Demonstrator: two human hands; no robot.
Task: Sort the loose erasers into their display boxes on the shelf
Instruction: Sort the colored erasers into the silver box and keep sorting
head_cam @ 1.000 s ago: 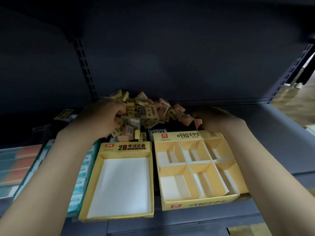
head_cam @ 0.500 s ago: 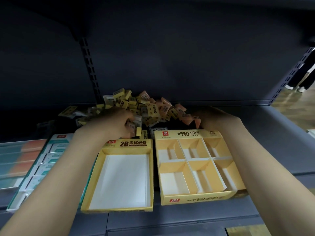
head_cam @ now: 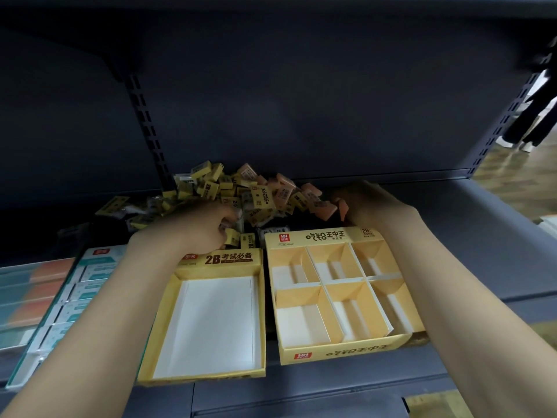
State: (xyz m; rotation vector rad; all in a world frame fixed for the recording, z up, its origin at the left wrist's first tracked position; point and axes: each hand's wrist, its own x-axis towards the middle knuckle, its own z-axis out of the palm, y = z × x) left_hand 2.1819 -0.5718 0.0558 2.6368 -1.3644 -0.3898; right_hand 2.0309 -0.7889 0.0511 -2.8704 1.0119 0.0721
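Step in hand: gathering from the heap, by the look of it; nothing sorted yet.
Eraser pile (head_cam: 241,194): heaped at the back of the shelf (head_cam: 482,236), against the rear panel, just behind both boxes; yellow-sleeved pieces mostly left and centre, peach-coloured ones towards the right.
Stray erasers (head_cam: 113,205): a few scattered left of the heap, apart from it.
Left hand (head_cam: 199,226): at the near edge of the pile, fingers curled down among yellow erasers, seemingly closing on a few; the exact grasp hidden by the hand itself.
Right hand (head_cam: 370,206): at the right end of the pile, against the peach erasers; fingertips hidden, so grasping or merely touching cannot be told.
Open yellow box (head_cam: 208,324): one undivided white-floored tray, printed "2B" on its back flap, directly below the left hand; empty.
Divided yellow box (head_cam: 340,294): six compartments, just right of the open one, in front of the right hand; all empty.
Other stock (head_cam: 60,297): packaged goods in rows to the left of the shelf, blurred.
Next move calls for: lifting a handful clear, matching sleeve to box print, then setting pieces down flat inside rather than dropping them over the flap.
Risk: loose heap likely to slide forward into the boxes unsorted.
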